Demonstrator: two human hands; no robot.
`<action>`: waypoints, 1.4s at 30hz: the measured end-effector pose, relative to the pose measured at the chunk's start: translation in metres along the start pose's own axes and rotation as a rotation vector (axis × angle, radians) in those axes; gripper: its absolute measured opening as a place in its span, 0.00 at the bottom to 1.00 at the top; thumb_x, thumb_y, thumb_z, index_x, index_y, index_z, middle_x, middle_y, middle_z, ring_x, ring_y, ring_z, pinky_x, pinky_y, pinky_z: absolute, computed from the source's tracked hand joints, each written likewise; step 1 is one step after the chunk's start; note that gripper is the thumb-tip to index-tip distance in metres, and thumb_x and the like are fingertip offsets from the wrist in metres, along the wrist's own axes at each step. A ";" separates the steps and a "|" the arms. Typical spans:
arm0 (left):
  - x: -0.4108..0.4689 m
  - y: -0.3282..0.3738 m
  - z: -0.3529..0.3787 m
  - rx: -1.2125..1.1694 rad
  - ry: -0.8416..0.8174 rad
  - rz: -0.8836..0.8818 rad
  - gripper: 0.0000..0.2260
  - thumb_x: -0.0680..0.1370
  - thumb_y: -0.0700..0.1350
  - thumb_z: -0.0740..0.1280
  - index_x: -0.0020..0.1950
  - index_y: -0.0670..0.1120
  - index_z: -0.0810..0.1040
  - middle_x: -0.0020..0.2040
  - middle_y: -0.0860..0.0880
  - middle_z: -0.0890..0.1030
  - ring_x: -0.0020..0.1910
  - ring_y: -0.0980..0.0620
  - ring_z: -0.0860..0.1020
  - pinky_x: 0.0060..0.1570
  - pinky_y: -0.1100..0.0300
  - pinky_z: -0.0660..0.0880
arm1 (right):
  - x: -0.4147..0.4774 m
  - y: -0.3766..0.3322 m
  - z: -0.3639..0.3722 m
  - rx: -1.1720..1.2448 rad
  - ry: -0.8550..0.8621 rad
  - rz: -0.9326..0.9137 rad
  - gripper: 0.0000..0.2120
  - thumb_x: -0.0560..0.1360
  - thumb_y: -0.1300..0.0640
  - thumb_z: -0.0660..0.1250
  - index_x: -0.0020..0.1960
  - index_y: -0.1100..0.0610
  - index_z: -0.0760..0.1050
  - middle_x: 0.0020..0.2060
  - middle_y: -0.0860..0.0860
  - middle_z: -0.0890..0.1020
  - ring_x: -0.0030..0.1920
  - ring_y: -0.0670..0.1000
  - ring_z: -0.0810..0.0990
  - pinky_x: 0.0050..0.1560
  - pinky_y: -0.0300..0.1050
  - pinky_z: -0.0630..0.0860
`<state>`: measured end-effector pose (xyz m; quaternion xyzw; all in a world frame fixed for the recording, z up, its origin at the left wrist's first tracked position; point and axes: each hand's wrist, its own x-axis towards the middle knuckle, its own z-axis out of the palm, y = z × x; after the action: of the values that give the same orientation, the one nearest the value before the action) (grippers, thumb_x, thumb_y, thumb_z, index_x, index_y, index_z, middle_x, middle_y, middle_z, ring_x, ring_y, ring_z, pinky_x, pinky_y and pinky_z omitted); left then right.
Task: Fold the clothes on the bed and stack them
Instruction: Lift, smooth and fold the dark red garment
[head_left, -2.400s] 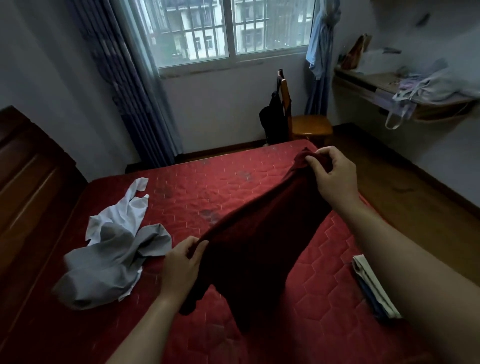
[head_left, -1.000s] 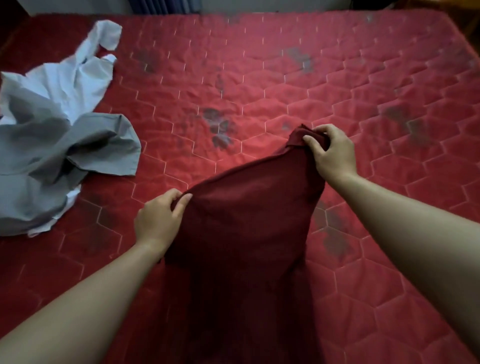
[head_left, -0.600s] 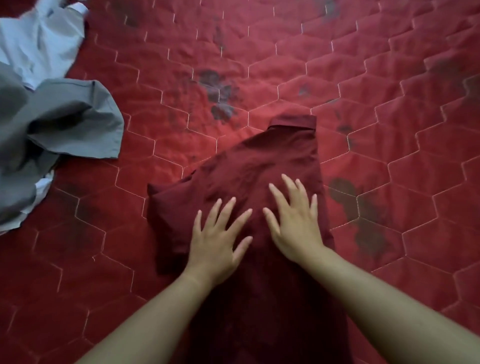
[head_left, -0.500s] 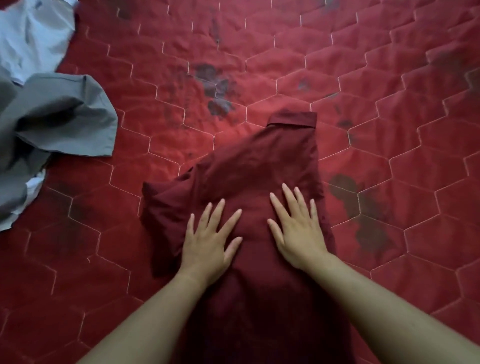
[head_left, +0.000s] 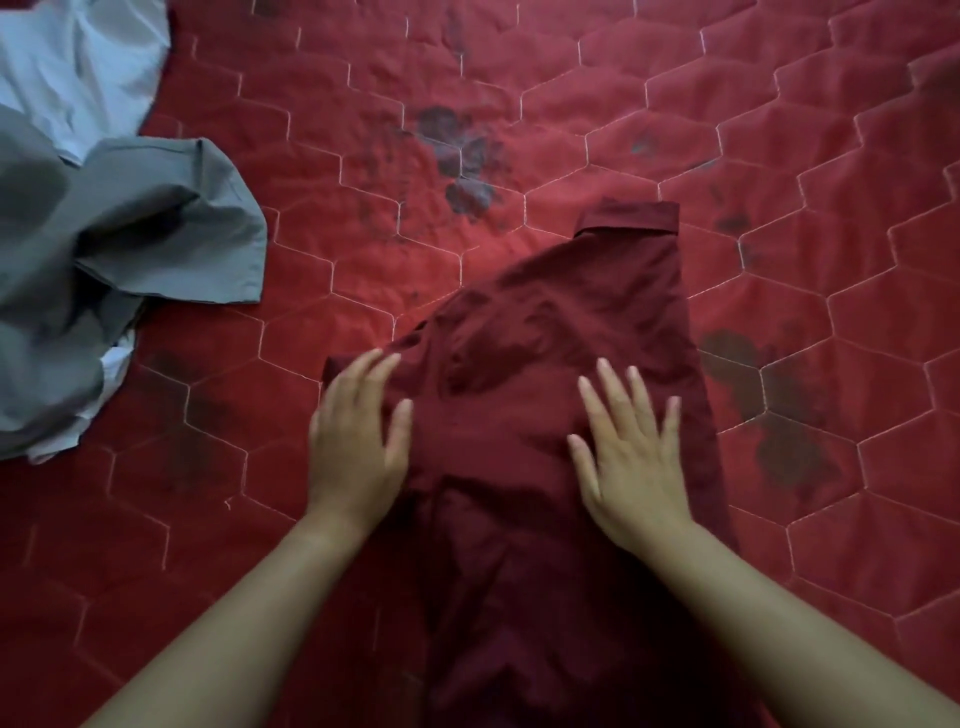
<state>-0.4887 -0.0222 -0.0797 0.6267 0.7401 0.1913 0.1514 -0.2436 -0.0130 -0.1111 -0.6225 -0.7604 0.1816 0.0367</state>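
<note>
Palms are what I see first on my feed: both lie flat on the dark red shirt (head_left: 561, 322), which is spread on the red quilted bed (head_left: 779, 130) in the lower middle of the head view. The left hand (head_left: 358, 441) rests on the shirt's left edge, over the corner that juts out there, with its fingers straight and close together. It is slightly blurred and grips nothing. The right hand (head_left: 631, 447) presses the right half of the cloth, fingers straight and a little spread, and holds nothing either. The collar (head_left: 628, 218) lies at the far end, flat on the quilting. The body of the shirt runs back between the two forearms and off the bottom of the frame, so I cannot see its hem. A grey garment (head_left: 130, 228) lies crumpled at the left edge, well apart from the shirt. A pale blue garment (head_left: 67, 62) lies beyond it in the upper left corner, touching it. Dark blotches (head_left: 462, 150) mark the quilting beyond the shirt and just beside its right edge.
</note>
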 end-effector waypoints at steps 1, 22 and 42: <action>0.002 -0.011 -0.006 -0.035 0.048 -0.056 0.18 0.78 0.45 0.61 0.67 0.44 0.70 0.67 0.45 0.71 0.67 0.46 0.67 0.66 0.48 0.63 | 0.001 -0.015 0.001 0.037 0.000 -0.051 0.28 0.77 0.45 0.49 0.74 0.54 0.58 0.75 0.51 0.55 0.75 0.53 0.49 0.71 0.60 0.46; 0.013 -0.080 -0.011 -0.506 0.051 -0.348 0.11 0.71 0.54 0.72 0.41 0.49 0.73 0.34 0.56 0.78 0.33 0.62 0.75 0.35 0.68 0.71 | 0.038 -0.080 0.055 0.044 0.015 0.002 0.26 0.80 0.45 0.49 0.76 0.49 0.51 0.76 0.47 0.50 0.76 0.49 0.45 0.72 0.52 0.38; 0.014 -0.098 0.014 0.292 -0.218 -0.049 0.27 0.76 0.62 0.53 0.75 0.57 0.56 0.76 0.46 0.55 0.74 0.45 0.53 0.68 0.41 0.55 | -0.027 -0.085 0.059 0.025 0.041 0.008 0.27 0.76 0.45 0.51 0.74 0.50 0.57 0.76 0.48 0.54 0.75 0.49 0.47 0.69 0.64 0.44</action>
<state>-0.5697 -0.0212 -0.1380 0.6409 0.7542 0.0090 0.1426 -0.3339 -0.0662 -0.1343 -0.6288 -0.7545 0.1784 0.0594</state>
